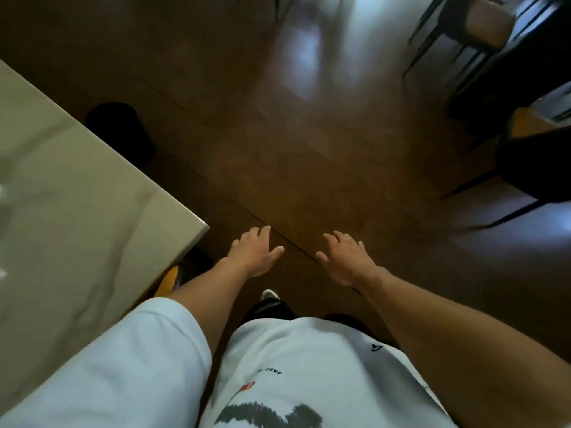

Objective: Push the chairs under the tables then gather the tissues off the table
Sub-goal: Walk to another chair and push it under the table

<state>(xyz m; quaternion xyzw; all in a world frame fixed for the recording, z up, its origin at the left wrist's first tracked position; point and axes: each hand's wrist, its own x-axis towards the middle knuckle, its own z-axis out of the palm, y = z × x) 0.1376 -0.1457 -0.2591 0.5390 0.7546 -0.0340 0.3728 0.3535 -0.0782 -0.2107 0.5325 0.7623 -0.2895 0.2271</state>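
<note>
My left hand (255,251) and my right hand (346,257) are both stretched out in front of me over the brown floor, fingers apart, holding nothing. A pale grey-beige table (77,196) fills the left side; its corner lies just left of my left hand. A chair with a yellow seat (168,281) peeks out from under that corner. At the right edge stand a dark chair (531,171) and, farther back, a chair with a beige cushion (488,21). No tissues are visible; the frame is blurred.
A dark round object (120,131) stands on the floor beyond the table's far edge. Another table with an orange-brown top (531,122) shows at the right. Bare wooden floor (293,134) with bright reflections stretches ahead. My shoe (269,295) is below my hands.
</note>
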